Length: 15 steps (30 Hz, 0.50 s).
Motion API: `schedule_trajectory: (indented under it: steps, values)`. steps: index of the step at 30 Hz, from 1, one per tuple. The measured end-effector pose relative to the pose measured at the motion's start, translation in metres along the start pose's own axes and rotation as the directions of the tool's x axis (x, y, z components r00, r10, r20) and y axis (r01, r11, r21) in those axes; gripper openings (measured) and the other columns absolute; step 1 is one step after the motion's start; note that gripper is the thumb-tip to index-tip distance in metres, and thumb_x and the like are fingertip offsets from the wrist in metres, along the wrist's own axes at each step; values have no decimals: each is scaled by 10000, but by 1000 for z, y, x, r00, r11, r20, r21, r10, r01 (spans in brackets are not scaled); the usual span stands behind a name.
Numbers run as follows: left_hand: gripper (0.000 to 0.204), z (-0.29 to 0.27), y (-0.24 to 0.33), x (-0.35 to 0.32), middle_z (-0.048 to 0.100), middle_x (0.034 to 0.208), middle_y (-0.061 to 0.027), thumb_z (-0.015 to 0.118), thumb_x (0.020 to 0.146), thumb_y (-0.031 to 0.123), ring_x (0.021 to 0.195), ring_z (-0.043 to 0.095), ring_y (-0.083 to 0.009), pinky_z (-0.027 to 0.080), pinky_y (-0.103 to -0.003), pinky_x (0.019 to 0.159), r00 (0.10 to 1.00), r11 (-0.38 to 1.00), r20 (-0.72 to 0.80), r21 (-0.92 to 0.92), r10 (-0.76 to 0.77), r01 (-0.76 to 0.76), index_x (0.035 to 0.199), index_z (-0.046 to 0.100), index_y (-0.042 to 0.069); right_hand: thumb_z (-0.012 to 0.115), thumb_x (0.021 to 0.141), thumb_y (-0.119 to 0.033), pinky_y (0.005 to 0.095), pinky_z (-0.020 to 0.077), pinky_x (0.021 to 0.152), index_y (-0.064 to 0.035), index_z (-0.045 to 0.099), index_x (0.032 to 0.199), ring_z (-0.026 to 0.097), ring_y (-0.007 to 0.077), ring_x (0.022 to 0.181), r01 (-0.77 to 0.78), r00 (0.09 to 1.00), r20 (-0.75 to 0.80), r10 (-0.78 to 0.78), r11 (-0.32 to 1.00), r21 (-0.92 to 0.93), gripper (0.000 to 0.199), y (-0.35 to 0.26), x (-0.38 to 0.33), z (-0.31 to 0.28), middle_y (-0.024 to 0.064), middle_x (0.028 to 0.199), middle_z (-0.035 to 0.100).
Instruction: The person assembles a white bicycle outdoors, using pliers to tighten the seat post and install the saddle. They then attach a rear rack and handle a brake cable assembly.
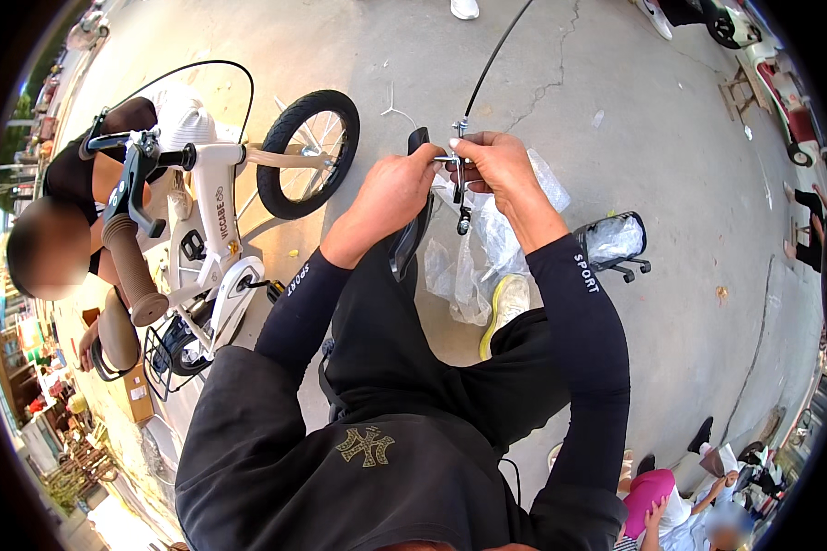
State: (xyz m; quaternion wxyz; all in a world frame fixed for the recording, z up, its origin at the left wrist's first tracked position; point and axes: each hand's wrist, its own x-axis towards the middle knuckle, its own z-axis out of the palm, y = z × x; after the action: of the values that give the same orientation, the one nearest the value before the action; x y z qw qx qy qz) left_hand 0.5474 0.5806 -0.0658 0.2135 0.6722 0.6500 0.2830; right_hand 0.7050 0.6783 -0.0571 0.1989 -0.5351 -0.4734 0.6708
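Observation:
A small silver-and-black bicycle brake caliper is held up between my two hands. My left hand is closed, its thumb and fingers pinching the caliper's silver bolt from the left. From the right, my right hand grips the caliper body, fingers curled behind it. A black brake cable runs up and away from its top. Behind my left hand passes a long curved black mudguard; whether my fingers also hold it, I cannot tell.
Crumpled clear plastic wrap lies on the concrete by my shoe. To the left stands a white children's bicycle, with a person beside it. At right is a black basket-like part. Other people sit at lower right.

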Motion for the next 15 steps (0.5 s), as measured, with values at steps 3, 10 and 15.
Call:
schedule_trajectory:
  steps: [3, 10, 15]
  values:
    - [190, 12, -8, 6, 624, 715, -224, 565, 1014, 136, 665, 643, -408, 461, -464, 596, 991, 989, -45, -95, -123, 118, 1152, 621, 18, 779, 873, -235, 253, 499, 543, 27, 713, 1007, 659, 109, 608, 51, 998, 46, -53, 998, 34, 301, 4, 21, 1, 53, 786, 702]
    - [183, 13, -23, 39, 545, 660, -136, 566, 1036, 133, 589, 534, -206, 426, -348, 572, 962, 966, -185, -196, -203, 166, 1149, 640, 9, 463, 1075, -346, 254, 478, 574, -21, 688, 1095, 695, 130, 692, 60, 977, 191, -98, 979, 195, 396, -4, 57, -3, 50, 819, 726]
    - [170, 9, -33, 38, 600, 737, -135, 590, 1013, 100, 646, 588, -231, 450, -344, 608, 935, 962, -254, -175, -249, 209, 1149, 651, 20, 435, 1079, -353, 226, 409, 498, -20, 683, 1092, 721, 144, 720, 87, 931, 330, -155, 973, 213, 416, -1, 84, 5, 75, 842, 742]
